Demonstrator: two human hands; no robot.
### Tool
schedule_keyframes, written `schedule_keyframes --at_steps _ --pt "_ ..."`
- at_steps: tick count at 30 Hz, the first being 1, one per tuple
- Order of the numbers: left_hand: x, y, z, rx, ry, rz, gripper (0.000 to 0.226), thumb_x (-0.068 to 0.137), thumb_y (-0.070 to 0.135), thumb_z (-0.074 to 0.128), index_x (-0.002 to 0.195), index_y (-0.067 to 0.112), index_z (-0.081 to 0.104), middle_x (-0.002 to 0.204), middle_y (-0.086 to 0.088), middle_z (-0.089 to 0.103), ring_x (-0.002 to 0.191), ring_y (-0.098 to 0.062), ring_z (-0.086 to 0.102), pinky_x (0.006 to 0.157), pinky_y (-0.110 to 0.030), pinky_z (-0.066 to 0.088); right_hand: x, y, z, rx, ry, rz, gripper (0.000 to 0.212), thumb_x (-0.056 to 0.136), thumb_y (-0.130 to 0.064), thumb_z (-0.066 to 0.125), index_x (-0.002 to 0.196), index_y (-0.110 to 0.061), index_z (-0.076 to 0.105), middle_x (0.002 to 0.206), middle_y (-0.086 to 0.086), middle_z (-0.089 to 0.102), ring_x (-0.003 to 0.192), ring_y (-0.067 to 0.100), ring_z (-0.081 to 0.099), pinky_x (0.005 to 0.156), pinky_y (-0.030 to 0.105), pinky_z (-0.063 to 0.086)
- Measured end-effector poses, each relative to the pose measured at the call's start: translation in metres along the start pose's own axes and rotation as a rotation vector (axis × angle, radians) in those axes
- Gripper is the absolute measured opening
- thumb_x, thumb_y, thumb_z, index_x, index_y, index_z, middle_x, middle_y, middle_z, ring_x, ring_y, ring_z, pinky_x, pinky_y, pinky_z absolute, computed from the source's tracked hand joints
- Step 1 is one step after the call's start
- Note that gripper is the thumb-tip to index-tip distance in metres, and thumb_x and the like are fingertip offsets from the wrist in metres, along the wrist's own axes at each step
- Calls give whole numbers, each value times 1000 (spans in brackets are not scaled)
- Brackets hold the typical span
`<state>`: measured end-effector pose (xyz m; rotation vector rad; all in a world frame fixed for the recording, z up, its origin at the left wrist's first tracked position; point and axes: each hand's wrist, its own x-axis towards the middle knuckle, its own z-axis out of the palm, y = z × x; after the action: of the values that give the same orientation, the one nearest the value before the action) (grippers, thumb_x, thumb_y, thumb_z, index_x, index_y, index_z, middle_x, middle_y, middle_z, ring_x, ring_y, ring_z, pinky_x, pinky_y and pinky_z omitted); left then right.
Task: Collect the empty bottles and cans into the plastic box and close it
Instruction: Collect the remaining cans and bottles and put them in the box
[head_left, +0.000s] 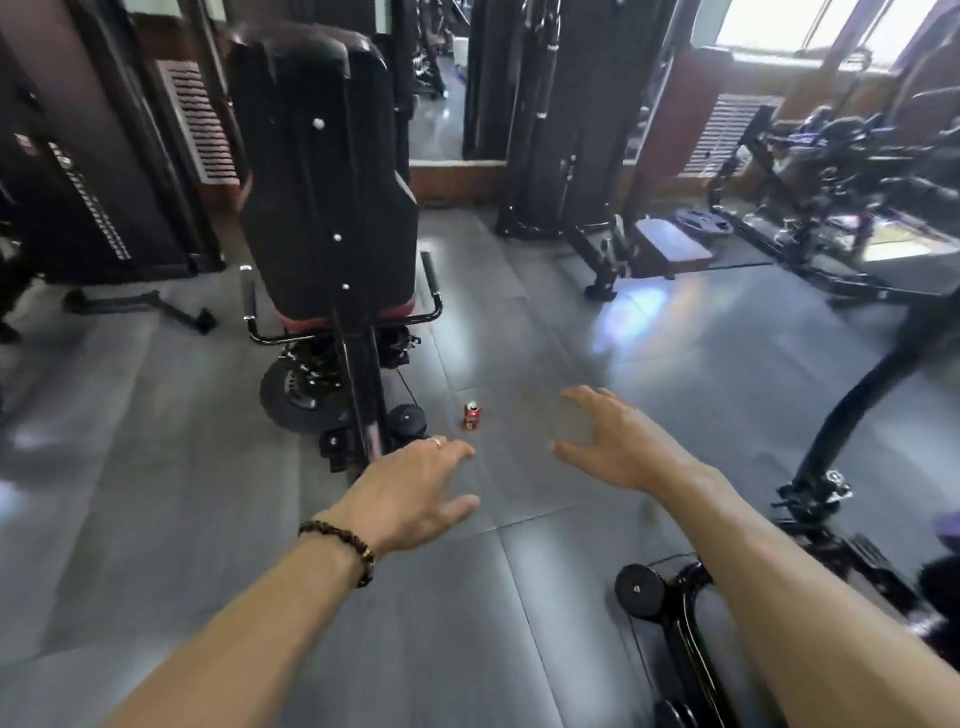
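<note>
Nearest the camera, 2 bare forearms reach forward over a grey tiled floor (156, 467). The left hand (410, 493), with a bead bracelet (345, 545) at the wrist and a ring on 1 finger, has its fingers stretched out and loosely spread, holding nothing. The right hand (618, 441) is also empty, its fingers and thumb spread wide in an open curve, as if shaped for a grab.

Just beyond the left fingertips, apart from both hands, 1 small red can (471, 415) stands upright on the floor beside the base of a black gym machine (322, 182). Farther back stand more machines and a low bench (672, 252) under a bright window. The plastic box is not in view.

The step in hand looks like the reach for that can. To do it well, the hand should come down from the open floor side, away from the machine's base, and close around the can's middle so it does not tip or roll under the frame. An empty can is light and dents easily, so a gentle wrap will do.
</note>
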<state>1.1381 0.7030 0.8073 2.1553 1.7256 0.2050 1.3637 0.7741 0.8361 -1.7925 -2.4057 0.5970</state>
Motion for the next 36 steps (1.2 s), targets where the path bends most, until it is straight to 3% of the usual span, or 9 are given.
schedule_keyframes --at_steps 7,13,15,22,26,30,36 --pt "150 7 23 19 -136 123 55 87 50 53 135 26 40 134 2 49 122 -19 50 99 -38 42 88 101 -3 37 -2 175 69 82 -49 62 141 -26 36 132 6 49 128 25 44 104 38 38" --pt "305 33 86 43 -230 214 54 87 51 50 134 28 39 133 5 49 121 -18 50 96 -37 44 170 227 13 70 -36 298 66 81 -51 60 138 -27 37 119 1 52 116 24 50 97 40 43" --pt "361 48 115 33 -256 225 53 88 50 50 134 28 40 134 6 49 121 -17 49 95 -33 42 201 278 21 112 -62 340 64 80 -52 59 136 -29 38 113 -4 51 111 23 51 95 40 45" --pt "537 88 234 6 -429 247 53 89 48 51 135 26 39 134 5 49 122 -18 48 96 -33 41 301 449 60 172 -197 451 65 73 -57 55 131 -30 43 128 -3 52 122 20 49 102 42 41" --pt "616 97 296 36 -512 300 54 90 49 49 137 26 37 132 4 50 121 -18 49 95 -33 41 344 528 86 200 -195 529 56 84 -41 62 134 -23 44 130 0 51 124 20 47 101 35 37" --pt "692 97 366 53 -566 350 54 90 49 48 137 26 36 132 4 49 120 -18 49 94 -34 42 390 602 127 273 -166 633 47 84 -36 63 126 -19 50 128 6 54 120 22 49 97 33 39" --pt "789 89 498 89 -623 440 51 88 48 49 132 25 40 126 2 51 116 -20 51 93 -37 45 457 714 225 334 -134 752 70 82 -41 65 142 -20 36 143 6 44 131 23 41 103 34 35"
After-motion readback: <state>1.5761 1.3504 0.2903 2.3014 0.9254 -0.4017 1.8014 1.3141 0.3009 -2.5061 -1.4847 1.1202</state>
